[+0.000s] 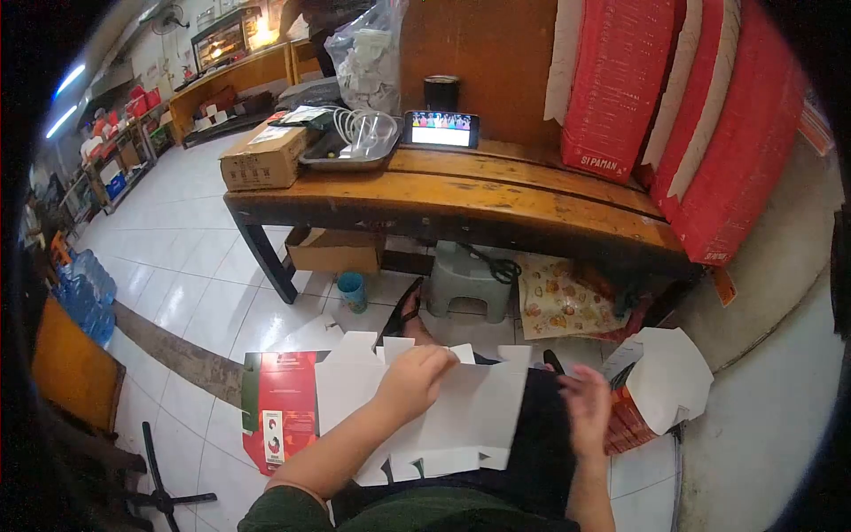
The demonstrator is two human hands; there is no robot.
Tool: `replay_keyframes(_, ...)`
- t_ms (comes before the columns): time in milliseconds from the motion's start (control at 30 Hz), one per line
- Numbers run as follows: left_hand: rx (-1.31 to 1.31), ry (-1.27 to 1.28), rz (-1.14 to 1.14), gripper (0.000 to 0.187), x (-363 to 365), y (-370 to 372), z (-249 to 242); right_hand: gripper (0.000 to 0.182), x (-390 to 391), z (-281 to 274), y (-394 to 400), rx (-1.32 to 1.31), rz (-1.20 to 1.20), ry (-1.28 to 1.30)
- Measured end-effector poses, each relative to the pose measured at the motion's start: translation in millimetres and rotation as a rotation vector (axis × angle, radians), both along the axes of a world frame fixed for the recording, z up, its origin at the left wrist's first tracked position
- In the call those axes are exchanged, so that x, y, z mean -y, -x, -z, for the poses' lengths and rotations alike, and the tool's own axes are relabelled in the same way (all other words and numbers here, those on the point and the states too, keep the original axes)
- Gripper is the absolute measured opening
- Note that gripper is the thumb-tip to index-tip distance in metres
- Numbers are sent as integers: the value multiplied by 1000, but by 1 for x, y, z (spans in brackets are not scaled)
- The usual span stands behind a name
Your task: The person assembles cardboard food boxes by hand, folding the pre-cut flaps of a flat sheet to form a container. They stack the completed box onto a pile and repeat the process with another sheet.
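Note:
An unfolded cardboard box blank [479, 417], white inside with cut flaps and tabs, lies across my lap. Its red and green printed side [288, 399] shows at the left. My left hand [417, 381] reaches over the blank, fingers closed at its upper edge by a fold. Off the blank's right side, my right hand [587, 412] is raised with its fingers loosely apart and nothing visible in them. Just right of that hand stands a partly folded box [665, 381] with white flaps and a red printed side.
A wooden bench [496, 191] ahead carries large red cartons [620, 89], a lit phone [441, 129], a metal tray [355, 146] and a brown box [263, 160]. Beneath are a grey stool [470, 279] and blue cup [352, 291]. Water bottles [84, 288] stand at left.

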State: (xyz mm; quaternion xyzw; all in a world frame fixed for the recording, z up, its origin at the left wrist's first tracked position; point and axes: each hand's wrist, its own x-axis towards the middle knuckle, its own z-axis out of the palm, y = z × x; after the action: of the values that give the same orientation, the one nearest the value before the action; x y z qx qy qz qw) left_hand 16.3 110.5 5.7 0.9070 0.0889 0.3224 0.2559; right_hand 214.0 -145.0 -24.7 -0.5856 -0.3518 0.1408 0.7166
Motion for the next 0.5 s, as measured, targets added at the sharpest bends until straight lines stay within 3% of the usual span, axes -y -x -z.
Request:
replay_keyframes(33, 63, -2, 31, 25, 4, 3, -14, 72, -16, -6, 19, -134, -231, -70)
replay_keyframes(133, 294, -200, 1, 29, 15, 11, -52, 55, -31, 0, 51, -132, -177, 145)
replay_keyframes(167, 376, -298, -31, 30, 16, 13, -58, 48, -37, -3, 55, -86, -101, 57)
replay_keyframes(233, 458, -184, -180, 31, 24, 22, -51, 37, -54, -16, 55, 1, 53, -121)
replay_keyframes(267, 497, -128, -254, 33, 28, 27, -45, 29, -58, -30, 52, 282, 60, -149)
replay_keyframes(300, 386, 85, -207, 48, 28, 38, -43, 21, -60, -53, 51, 564, 66, -175)
replay_keyframes(367, 499, 1043, 206, 54, 32, 40, -21, 4, -60, -87, 52, 1010, -5, -203)
replay_keyframes(400, 517, 1522, 426, 57, 33, 40, -14, 9, -61, -97, 55, 1067, -122, -165)
replay_keyframes(433, 456, 1757, 452, 59, 35, 42, -26, 9, -60, -98, 55, 1114, -158, -120)
replay_keyframes(467, 456, 1896, 452, 47, 32, 41, -27, 12, -57, -96, 56, 1159, -197, -71)
replay_keyframes(500, 409, 1787, 464, 42, 32, 40, -25, 15, -58, -88, 59, 899, -218, -183)
